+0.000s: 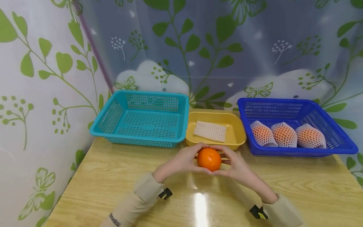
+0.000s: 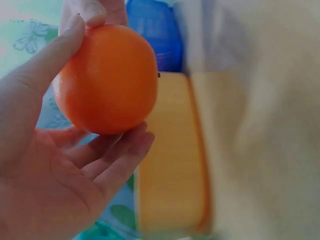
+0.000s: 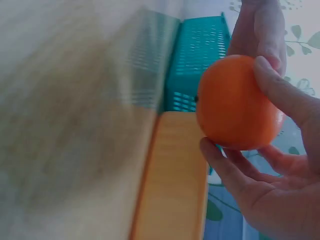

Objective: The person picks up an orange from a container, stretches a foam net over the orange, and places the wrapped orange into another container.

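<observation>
Both hands hold one glossy, round orange fruit [image 1: 209, 160] between them, over the wooden table just in front of the yellow tray. My left hand [image 1: 185, 160] curves round its left side and my right hand [image 1: 236, 165] round its right side. The thumbs meet at the near side in the head view. In the left wrist view the fruit [image 2: 107, 80] sits between thumb and fingers, with a small dark tip on one end. The right wrist view shows the fruit [image 3: 240, 102] with the right thumb and fingertips against it.
A yellow tray [image 1: 237, 140] holds a flat white foam net [image 1: 210, 131]. To its left stands a teal basket [image 1: 139, 138] with nothing inside. To its right, a blue basket [image 1: 300, 152] holds three orange fruits in white foam nets [image 1: 284, 135]. A patterned curtain [image 1: 181, 37] hangs behind.
</observation>
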`<state>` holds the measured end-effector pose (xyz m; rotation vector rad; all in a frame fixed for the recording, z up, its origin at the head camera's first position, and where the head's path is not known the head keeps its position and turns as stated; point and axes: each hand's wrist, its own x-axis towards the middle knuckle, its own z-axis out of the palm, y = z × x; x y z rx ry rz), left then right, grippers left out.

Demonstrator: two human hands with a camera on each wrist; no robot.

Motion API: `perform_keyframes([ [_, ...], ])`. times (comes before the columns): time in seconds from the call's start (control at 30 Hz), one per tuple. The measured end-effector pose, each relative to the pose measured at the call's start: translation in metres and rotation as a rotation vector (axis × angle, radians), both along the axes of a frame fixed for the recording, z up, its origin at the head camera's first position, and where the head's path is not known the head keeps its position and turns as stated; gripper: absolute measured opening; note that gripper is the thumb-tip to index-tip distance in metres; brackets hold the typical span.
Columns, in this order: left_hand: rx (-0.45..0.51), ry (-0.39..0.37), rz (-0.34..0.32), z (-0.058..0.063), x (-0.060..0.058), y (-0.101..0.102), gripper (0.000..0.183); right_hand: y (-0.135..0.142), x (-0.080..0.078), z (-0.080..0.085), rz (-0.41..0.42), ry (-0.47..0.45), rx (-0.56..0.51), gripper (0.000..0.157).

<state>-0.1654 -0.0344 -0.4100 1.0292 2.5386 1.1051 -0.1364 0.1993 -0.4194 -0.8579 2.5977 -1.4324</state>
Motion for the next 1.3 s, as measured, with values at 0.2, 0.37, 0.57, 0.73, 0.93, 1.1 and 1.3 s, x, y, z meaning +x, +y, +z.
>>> perform_keyframes([
  [0.2, -0.091, 0.016, 0.039, -0.021, 0.007, 0.000, 0.082, -0.002, 0.004, -0.013, 0.027, -0.064, 0.108, 0.074],
  [0.37, -0.091, 0.006, 0.037, -0.031, 0.011, -0.001, 0.084, -0.003, 0.005, -0.018, 0.036, -0.095, 0.111, 0.074],
  [0.57, -0.070, -0.033, 0.030, -0.035, 0.014, -0.004, 0.085, 0.001, 0.006, -0.020, 0.063, -0.144, 0.096, 0.074],
  [0.73, -0.061, -0.047, 0.034, -0.037, 0.014, -0.004, 0.087, 0.008, 0.002, -0.014, 0.101, -0.162, 0.062, 0.070],
  [0.93, -0.068, -0.050, 0.044, -0.034, 0.012, -0.005, 0.087, 0.016, -0.015, 0.005, 0.068, -0.033, 0.051, 0.054],
  [1.1, -0.055, -0.031, 0.033, -0.032, 0.013, -0.004, 0.084, 0.019, -0.037, 0.023, -0.075, 0.082, 0.069, 0.033],
  [1.3, -0.061, -0.032, 0.035, -0.035, 0.014, -0.002, 0.084, 0.014, -0.075, 0.026, -0.233, 0.169, 0.168, 0.029],
])
